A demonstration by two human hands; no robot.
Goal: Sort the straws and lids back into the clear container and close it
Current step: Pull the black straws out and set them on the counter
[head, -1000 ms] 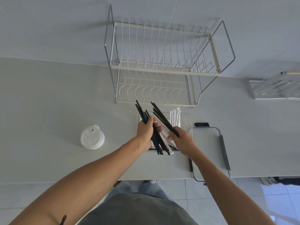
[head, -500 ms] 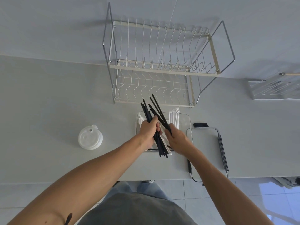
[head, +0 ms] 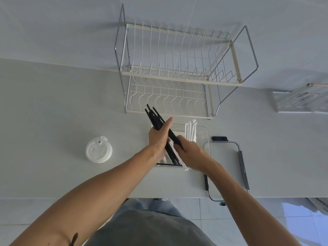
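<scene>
Head view shows our left hand [head: 158, 137] and right hand [head: 190, 153] grasping light, slippery black straws [head: 156, 118] mid-bundle above the clear container [head: 204, 132], so we squeeze gently.

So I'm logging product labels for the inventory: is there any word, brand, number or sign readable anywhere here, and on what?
None readable.
Round white plastic cup lid: only moulded relief, no legible text.
Clear rectangular plastic container, bundle of black straws, white wrapped straws, white wire dish rack: no print visible.
</scene>
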